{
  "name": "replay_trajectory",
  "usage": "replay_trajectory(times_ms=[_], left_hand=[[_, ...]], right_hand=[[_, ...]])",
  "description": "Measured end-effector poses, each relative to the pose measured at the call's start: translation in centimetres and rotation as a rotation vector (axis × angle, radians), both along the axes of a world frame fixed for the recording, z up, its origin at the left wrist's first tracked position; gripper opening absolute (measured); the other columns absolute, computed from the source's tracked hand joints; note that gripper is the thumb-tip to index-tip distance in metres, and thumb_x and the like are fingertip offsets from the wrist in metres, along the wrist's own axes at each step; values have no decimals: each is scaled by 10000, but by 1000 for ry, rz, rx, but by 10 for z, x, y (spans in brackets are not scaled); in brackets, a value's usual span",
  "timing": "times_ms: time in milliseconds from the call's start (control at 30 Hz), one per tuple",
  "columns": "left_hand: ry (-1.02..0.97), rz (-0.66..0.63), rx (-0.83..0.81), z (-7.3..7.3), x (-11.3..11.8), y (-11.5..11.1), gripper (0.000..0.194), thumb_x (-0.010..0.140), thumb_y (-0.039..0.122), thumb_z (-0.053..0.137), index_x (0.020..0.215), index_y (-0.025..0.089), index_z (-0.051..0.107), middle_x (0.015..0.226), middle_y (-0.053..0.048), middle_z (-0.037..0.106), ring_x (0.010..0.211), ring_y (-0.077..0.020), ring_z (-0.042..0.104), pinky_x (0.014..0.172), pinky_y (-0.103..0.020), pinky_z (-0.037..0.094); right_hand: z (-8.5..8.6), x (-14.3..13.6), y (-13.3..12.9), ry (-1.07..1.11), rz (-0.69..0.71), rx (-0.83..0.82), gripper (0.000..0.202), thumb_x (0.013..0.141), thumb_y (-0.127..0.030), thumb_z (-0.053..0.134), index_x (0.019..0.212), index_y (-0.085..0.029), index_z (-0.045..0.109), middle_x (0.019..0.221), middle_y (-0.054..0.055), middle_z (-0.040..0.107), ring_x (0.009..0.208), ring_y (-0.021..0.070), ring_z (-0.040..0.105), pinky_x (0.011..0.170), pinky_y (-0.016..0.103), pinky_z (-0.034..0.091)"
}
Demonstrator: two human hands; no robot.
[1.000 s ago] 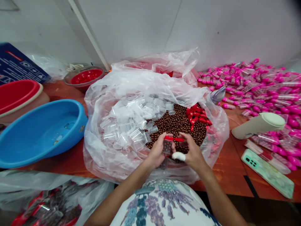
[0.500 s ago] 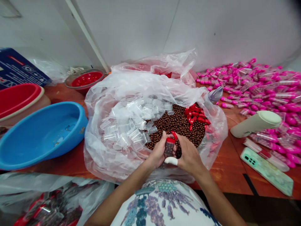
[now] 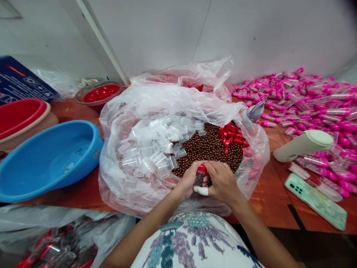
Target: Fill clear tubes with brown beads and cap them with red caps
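Note:
My left hand [image 3: 189, 182] is wrapped round a small clear bottle [image 3: 199, 180] with dark contents and a red cap [image 3: 201, 169]. From the other side my right hand [image 3: 223, 180] closes on the same bottle, its fingers over the cap and its thumb, in a white cover [image 3: 201, 190], along the lower part. Just beyond both hands lie brown chocolate-like balls [image 3: 209, 149] in a large clear plastic bag [image 3: 117, 193]. Clear empty tubes [image 3: 156, 149] are heaped on the left of the balls, and loose red caps [image 3: 232, 134] on the right.
A blue basin [image 3: 52, 160] and a red basin [image 3: 22, 115] stand at left. Pink-capped tubes [image 3: 306, 100] are piled at right, near a cream tumbler [image 3: 304, 146] and a phone [image 3: 318, 201]. A bag of red-capped bottles [image 3: 58, 249] sits below the table edge at lower left.
The cap's red lid, raised half a second ago, is now folded down on the bottle. My right fingers have moved over its top, closer to my left hand.

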State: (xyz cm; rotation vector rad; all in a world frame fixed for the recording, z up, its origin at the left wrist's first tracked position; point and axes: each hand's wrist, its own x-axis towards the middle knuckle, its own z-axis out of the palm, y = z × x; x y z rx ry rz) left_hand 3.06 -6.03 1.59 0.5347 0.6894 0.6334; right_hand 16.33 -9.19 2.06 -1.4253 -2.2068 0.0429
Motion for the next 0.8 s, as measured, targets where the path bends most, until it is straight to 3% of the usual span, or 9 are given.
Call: replay_trajectory(times_ms=[200, 367, 500, 600, 700, 800], left_hand=[[-40, 17, 16, -1, -3, 0, 422, 815, 433, 385, 1063, 130, 543, 499, 30, 501, 412, -99, 461, 437, -202, 365], [-41, 46, 174, 4, -7, -1, 485, 858, 495, 314, 1151, 147, 483, 707, -36, 595, 549, -125, 532, 527, -235, 416], [92, 144, 445, 7, -10, -7, 351, 791, 372, 570, 1088, 199, 501, 923, -26, 575, 800, -128, 540, 726, -231, 429], [196, 184, 550, 4, -11, -9, 271, 743, 266, 646, 987, 200, 551, 909, -4, 560, 819, -118, 524, 738, -208, 422], [225, 211, 561, -1, -12, -8, 227, 782, 270, 598, 997, 202, 578, 917, -12, 579, 823, -126, 539, 750, -224, 440], [269, 192, 617, -3, -15, -7, 258, 800, 274, 570, 1048, 211, 601, 1006, -32, 604, 914, -159, 555, 829, -264, 442]], right_hand=[[-10, 0, 0, 36, 45, 94, 527, 722, -465, 570, 1118, -127, 490, 1062, 144, 594, 959, 258, 530, 819, 382, 363], [-20, 0, -6, 79, -34, 225, 534, 714, -408, 620, 1144, -133, 461, 1043, 149, 584, 956, 258, 536, 828, 397, 393], [-24, 2, -9, 97, -111, 244, 497, 739, -306, 618, 1167, -137, 431, 1053, 147, 578, 982, 260, 538, 835, 408, 408], [-25, 3, -11, 111, -148, 281, 500, 765, -262, 607, 1201, -137, 397, 1054, 147, 575, 997, 255, 535, 838, 408, 418], [-22, 2, -14, 138, -130, 259, 546, 780, -331, 616, 1232, -138, 381, 1060, 145, 572, 1003, 259, 531, 842, 414, 423], [-14, 0, -17, 239, -97, 116, 527, 814, -438, 552, 1231, -144, 418, 1082, 146, 550, 1014, 261, 516, 846, 409, 427]])
